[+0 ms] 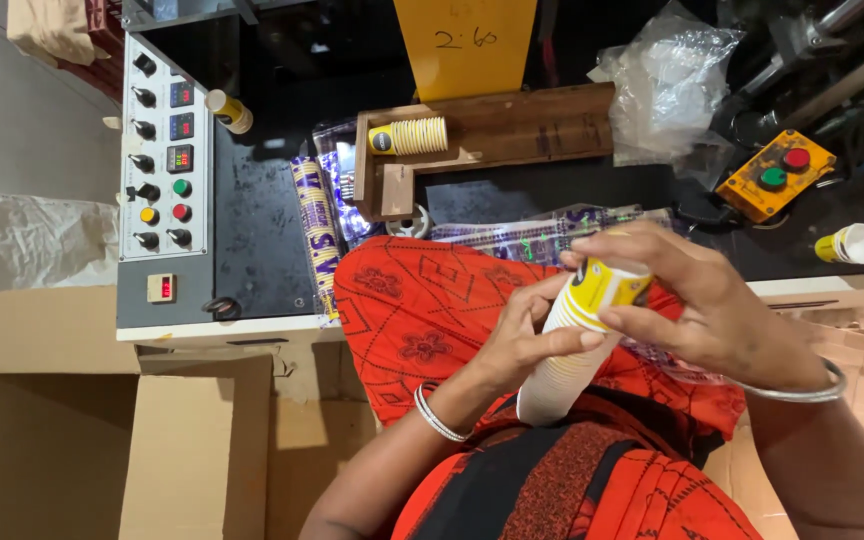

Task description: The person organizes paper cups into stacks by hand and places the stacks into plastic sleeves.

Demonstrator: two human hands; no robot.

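Seemingly, the stack of paper cups [574, 340], held over the lap, risked buckling or shedding cups, since the left hand [522, 345] merely pinched its side and the right hand [692, 300] clasped only its top.

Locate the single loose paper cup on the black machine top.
Head view, far right: the loose paper cup lies on its side near the table's front edge, just below the orange button box.

We hold both hands close together in front of our chest. Our left hand [524, 335] comes up from below, wrist bent, fingers curled inward and closed in a grip, a bangle on the wrist. Our right hand [697, 300] reaches in from the right, fingers arched over and pinching, a bangle on its wrist too.
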